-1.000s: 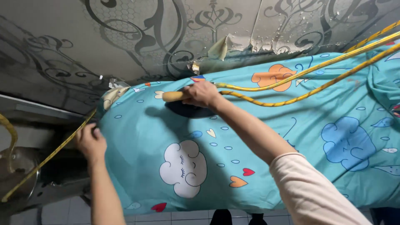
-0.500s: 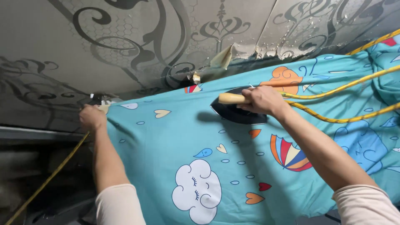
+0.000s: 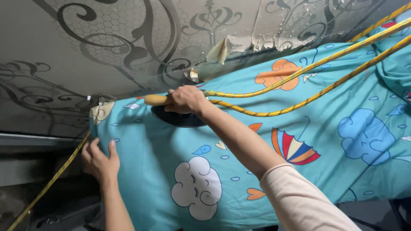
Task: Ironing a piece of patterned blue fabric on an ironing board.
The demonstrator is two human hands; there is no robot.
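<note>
A view from above the person's own arms, looking down at a turquoise cotton sheet printed with clouds, hearts and umbrellas [image 3: 265,141], which fills the centre and right of the frame, spread over a raised surface.

The right hand [image 3: 186,100], just above centre, is curled tightly around the pale wooden handle [image 3: 155,100] of a dark, flat-soled iron [image 3: 180,119]. The iron's sole rests flat on the sheet, near its upper left corner. A yellow braided cord [image 3: 299,70] runs from the hand's grip up to the upper right corner of the frame, lying in two lines across the fabric. The right arm, in a cream sleeve [image 3: 299,201], crosses from the lower right.

The left hand [image 3: 99,160], at the lower left, lies with fingers spread on the sheet's left edge, pressing the fabric down; it grips nothing.

Behind, across the top of the frame, is a grey wall with dark swirling patterns [image 3: 107,42], its covering peeling near the top centre. No containers show.
</note>
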